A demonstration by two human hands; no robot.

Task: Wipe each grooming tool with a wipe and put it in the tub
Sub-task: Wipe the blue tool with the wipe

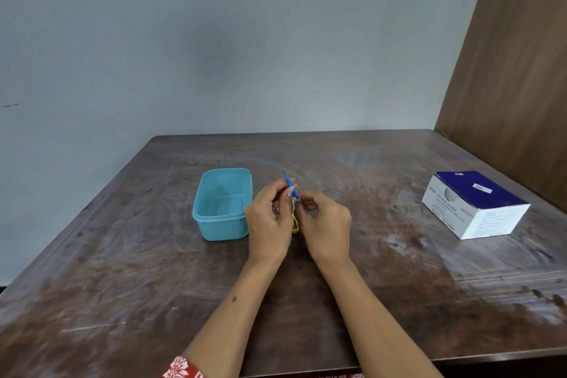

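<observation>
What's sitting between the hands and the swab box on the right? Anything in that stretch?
Nothing: in the head view, only bare table top lies between the right hand and the swab box. The blue tool is held between both hands.

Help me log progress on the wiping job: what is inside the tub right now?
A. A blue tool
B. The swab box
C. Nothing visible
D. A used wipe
C: the tub shows only its bare blue floor, while the blue tool is held above the table by the left hand and right hand, and the swab box sits far to the right.
</observation>
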